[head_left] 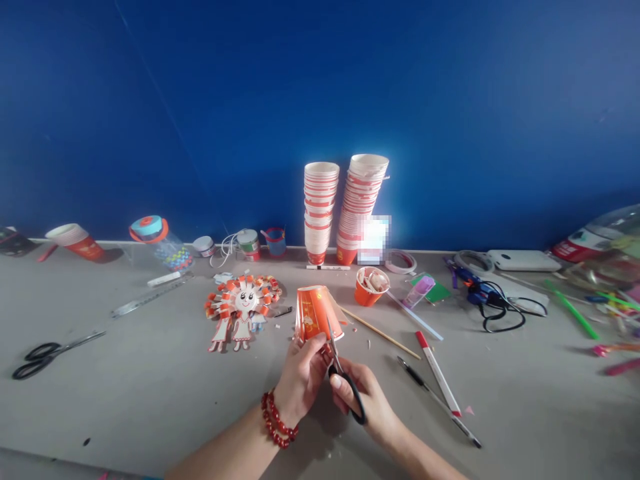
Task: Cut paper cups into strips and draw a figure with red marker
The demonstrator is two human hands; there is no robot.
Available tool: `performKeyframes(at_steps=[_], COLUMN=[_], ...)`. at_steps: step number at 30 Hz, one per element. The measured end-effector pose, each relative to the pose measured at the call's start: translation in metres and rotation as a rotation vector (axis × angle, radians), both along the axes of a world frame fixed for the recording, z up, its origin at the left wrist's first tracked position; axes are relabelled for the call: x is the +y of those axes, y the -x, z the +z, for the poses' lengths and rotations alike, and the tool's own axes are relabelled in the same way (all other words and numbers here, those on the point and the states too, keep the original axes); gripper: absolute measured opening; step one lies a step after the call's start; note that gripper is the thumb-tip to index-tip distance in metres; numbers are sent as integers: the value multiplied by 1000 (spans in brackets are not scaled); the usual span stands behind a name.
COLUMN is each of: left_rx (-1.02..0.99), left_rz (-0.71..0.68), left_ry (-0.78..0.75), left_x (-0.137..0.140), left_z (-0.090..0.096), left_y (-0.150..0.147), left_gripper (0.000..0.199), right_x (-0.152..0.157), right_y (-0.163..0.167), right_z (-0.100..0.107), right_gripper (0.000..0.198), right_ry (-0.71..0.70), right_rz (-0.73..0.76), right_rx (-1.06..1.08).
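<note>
Bare forearms (235, 440): extend from the near edge of the flat grey bench (160, 400), meeting at its middle.
Left hand (307, 367): wears a double strand of dark red round beads (275, 421) at the wrist; its grip is narrow, holding an orange printed paper cup (313, 310).
Right hand (365, 393): its grip is closed around the handles of black-handled steel scissors (339, 363).
Cup in hand: between the near and far edges, its wider white-rimmed end towards the person; the blades overlap its right side, though whether paper lies between them I cannot tell.
Far edge, middle: two tall leaning stacks of red-and-white paper cups, left (319, 220) and right (357, 207).
Right of the cup: a small orange paper tub (369, 297) with pale contents, a thin tan stick (385, 335), a white marker with red ends (439, 373) and a slim black-and-clear pen (425, 386).
Left of the cup: a smiling paper figure (245, 300) with orange-and-white curled strips around its head.
Towards the left edge: second black-handled scissors (54, 353), lying flat.
Far edge, left part: a clear plastic bottle with a blue lid (160, 240), tilted.
</note>
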State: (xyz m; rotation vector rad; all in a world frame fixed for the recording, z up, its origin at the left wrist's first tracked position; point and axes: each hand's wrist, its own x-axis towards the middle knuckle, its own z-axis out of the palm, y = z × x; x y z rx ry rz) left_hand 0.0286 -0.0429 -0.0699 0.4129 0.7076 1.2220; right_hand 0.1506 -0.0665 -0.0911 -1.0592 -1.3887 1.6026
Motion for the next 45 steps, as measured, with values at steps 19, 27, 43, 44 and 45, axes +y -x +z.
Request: performKeyframes(at_steps=[19,27,43,44,45], left_rx=[-4,-2,31,34,36], left_rz=[-12,-15,-31,-28,-27], left_ry=[20,28,-16,-11,-6], left_x=[1,1,1,1,1], left_z=[-4,-3,-4,-4,-4], left_y=[-1,0,0,0,0], left_gripper=[22,21,18,19,20], right_x=[1,-4,-2,-3,-3], right_y=[-1,0,-1,-1,-1], right_z=[-5,-11,-2,-4,-5], right_gripper=[64,62,62,62,62], right_ry=[-30,-23,-38,-33,-27], right_rz=[-3,-67,-46,-59,-66], right_rx=[-11,-35,-15,-14,-16])
